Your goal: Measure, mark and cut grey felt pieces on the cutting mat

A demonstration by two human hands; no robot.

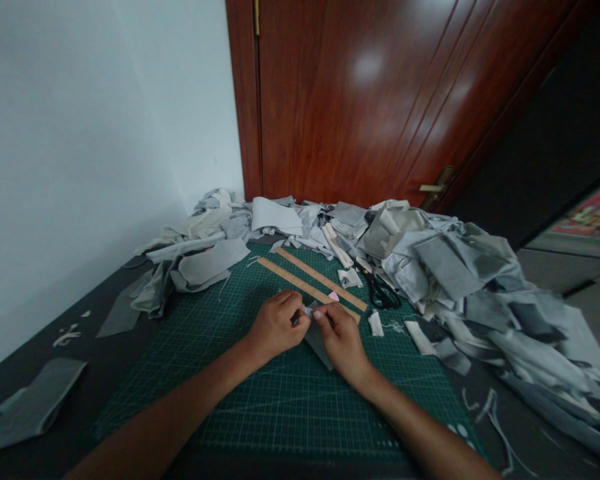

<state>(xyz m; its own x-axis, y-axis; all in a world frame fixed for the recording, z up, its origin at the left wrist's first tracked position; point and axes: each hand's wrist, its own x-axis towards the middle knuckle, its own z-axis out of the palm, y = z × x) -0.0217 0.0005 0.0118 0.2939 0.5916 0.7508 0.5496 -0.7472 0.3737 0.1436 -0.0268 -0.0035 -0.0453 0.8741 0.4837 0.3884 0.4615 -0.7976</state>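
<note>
My left hand (281, 323) and my right hand (341, 337) meet over the middle of a green cutting mat (230, 393). Both are closed on a small grey piece of fabric (320, 347), which hangs down between them toward the mat. The fingers pinch its upper edge, where a pale bit shows. Just beyond the hands lie two wooden rulers (300, 281), side by side and slanting. Close to the right fingertips is a pink piece of tailor's chalk (334, 296); it rests by the nearer ruler.
Black-handled scissors (384, 293) lie right of the rulers, near small white fabric bundles (376, 324). A large heap of grey and white fabric (450, 267) covers the right side. More scraps (205, 263) lie back left, with a folded grey cloth (40, 400) at front left.
</note>
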